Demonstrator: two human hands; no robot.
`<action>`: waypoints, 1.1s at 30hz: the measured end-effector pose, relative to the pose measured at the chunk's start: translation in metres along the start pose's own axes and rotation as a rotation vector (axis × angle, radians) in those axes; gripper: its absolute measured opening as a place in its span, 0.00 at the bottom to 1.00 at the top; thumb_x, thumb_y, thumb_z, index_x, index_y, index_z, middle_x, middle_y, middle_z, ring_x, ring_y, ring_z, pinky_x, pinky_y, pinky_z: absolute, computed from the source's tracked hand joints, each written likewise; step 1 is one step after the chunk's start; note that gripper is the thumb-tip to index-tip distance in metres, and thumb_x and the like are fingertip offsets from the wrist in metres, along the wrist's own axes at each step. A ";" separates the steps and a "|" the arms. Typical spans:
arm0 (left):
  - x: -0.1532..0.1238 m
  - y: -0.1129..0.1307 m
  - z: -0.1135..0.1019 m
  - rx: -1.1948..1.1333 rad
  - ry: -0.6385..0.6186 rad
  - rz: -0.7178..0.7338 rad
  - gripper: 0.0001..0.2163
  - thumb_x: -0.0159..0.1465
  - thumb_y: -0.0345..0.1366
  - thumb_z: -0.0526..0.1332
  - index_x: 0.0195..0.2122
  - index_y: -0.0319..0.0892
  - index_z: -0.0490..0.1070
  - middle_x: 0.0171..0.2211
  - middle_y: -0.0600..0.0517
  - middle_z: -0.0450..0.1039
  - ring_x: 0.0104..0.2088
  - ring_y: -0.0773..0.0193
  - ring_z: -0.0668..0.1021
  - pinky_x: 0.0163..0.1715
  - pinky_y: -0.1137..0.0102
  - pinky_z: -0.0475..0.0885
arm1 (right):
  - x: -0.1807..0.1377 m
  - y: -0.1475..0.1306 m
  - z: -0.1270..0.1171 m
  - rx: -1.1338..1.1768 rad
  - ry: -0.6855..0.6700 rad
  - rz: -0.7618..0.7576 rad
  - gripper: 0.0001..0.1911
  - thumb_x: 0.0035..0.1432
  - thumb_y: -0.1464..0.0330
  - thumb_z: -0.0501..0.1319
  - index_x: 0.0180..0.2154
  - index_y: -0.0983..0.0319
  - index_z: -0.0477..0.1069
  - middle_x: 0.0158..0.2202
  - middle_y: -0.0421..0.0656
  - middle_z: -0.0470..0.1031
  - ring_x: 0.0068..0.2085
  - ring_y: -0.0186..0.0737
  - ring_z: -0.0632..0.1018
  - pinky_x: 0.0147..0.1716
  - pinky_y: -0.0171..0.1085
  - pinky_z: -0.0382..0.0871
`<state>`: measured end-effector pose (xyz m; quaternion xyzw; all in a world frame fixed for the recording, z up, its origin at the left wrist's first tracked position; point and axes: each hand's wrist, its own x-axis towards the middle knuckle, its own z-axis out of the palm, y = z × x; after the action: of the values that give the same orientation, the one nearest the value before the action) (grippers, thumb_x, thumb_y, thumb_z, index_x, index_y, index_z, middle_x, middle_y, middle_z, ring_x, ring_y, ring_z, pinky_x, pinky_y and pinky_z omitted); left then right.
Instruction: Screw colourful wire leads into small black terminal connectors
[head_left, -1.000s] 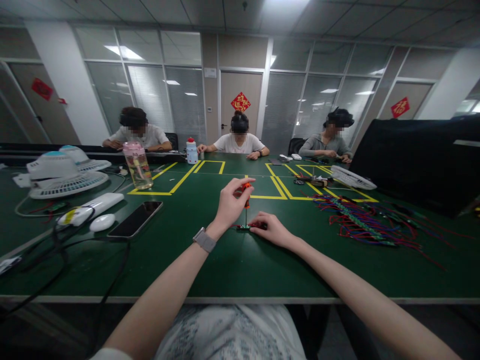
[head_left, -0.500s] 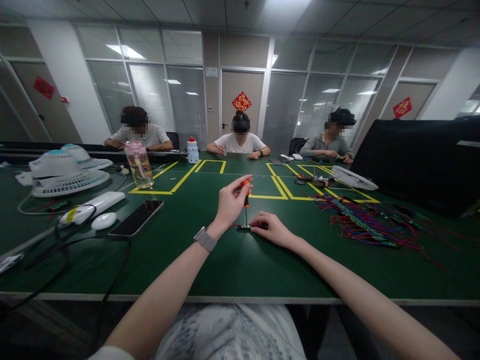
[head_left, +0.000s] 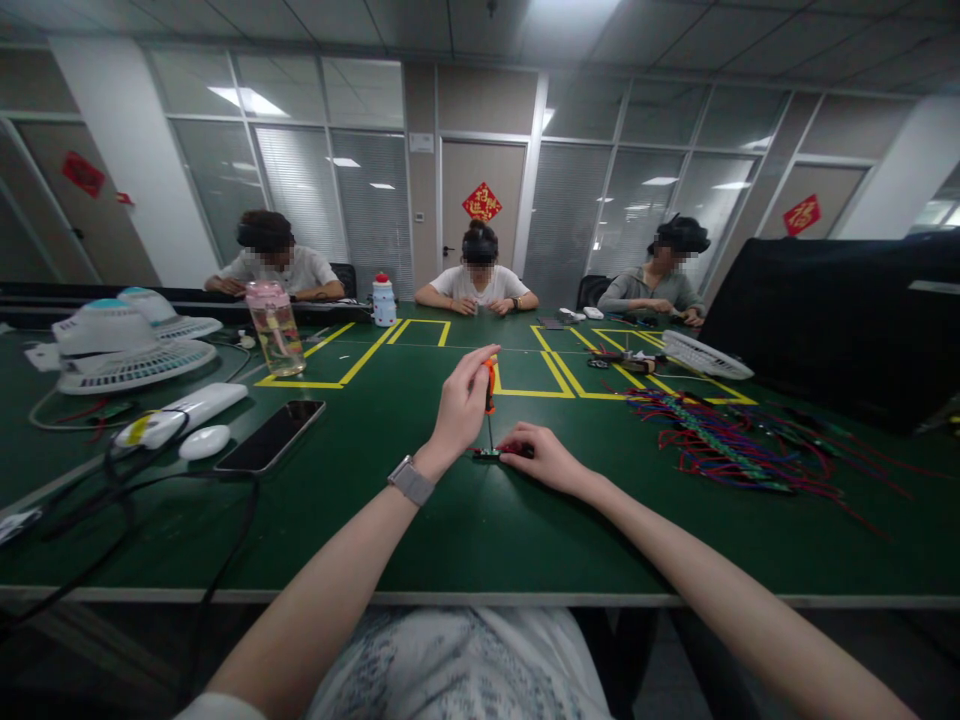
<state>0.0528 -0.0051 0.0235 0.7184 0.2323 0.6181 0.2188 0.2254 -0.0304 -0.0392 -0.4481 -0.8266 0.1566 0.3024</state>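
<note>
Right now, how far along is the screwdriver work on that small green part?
Done: small green part lies on the table. In hand: left hand holds the orange-handled screwdriver upright, tip on the part; right hand pins it. Left: whether it is fastened cannot be seen.

Small green circuit board (head_left: 486, 454) at centre of flat green surface (head_left: 465, 530), right hand (head_left: 544, 458) holding its right end. Orange-handled screwdriver (head_left: 489, 385) upright on board, pinched by left hand (head_left: 461, 405) above. Left: black flat phone (head_left: 271, 436), white oval mouse (head_left: 204, 441) just beside, clear pink-lidded bottle (head_left: 275, 328) behind. Right: tangle of coloured wires (head_left: 720, 435). Three people seated along far edge.
</note>
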 end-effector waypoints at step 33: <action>-0.001 0.007 -0.001 0.128 0.088 0.008 0.09 0.64 0.37 0.59 0.42 0.45 0.77 0.40 0.49 0.69 0.40 0.66 0.75 0.41 0.71 0.72 | 0.000 0.002 0.001 0.000 0.012 -0.001 0.08 0.56 0.68 0.63 0.38 0.63 0.79 0.32 0.42 0.71 0.32 0.34 0.73 0.33 0.34 0.66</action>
<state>0.0524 -0.0111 0.0268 0.7040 0.2778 0.6340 0.1593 0.2260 -0.0291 -0.0413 -0.4486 -0.8250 0.1537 0.3075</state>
